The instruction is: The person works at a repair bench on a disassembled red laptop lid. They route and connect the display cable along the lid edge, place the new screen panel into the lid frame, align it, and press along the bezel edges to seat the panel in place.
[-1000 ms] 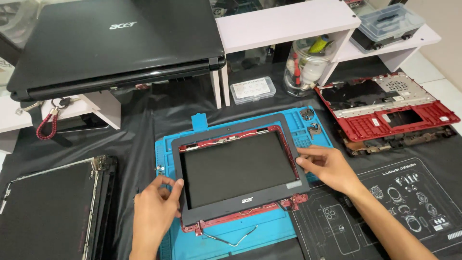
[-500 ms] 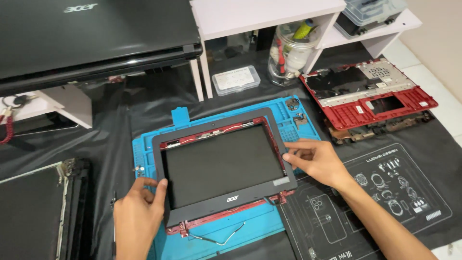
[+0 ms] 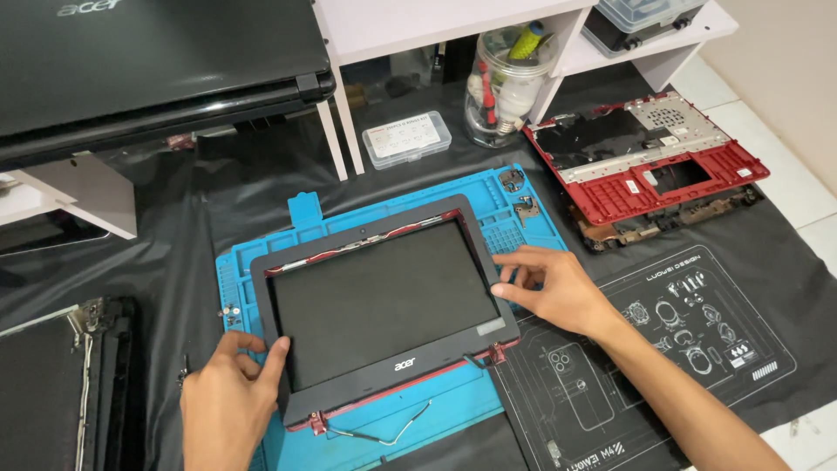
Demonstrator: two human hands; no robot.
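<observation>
A laptop screen assembly (image 3: 384, 301) with a black bezel and a red back cover lies flat on a blue work mat (image 3: 514, 218). My left hand (image 3: 228, 397) grips the bezel's near left corner, thumb on top. My right hand (image 3: 554, 288) rests at the right edge, fingertips on the bezel's right side. The bezel's top edge is lifted a little, showing a red strip and a cable. A thin cable (image 3: 388, 432) trails from the bottom hinge.
A red laptop base (image 3: 649, 166) lies at the right. A clear jar of tools (image 3: 506, 83) and a small parts box (image 3: 408, 138) stand behind the mat. A closed black laptop (image 3: 148, 74) sits on a white shelf; another dark panel (image 3: 48, 392) lies far left.
The view has shifted, so everything sits lower and more to the right. My right hand slid down the bezel's right edge; my left hand keeps hold of the left corner.
</observation>
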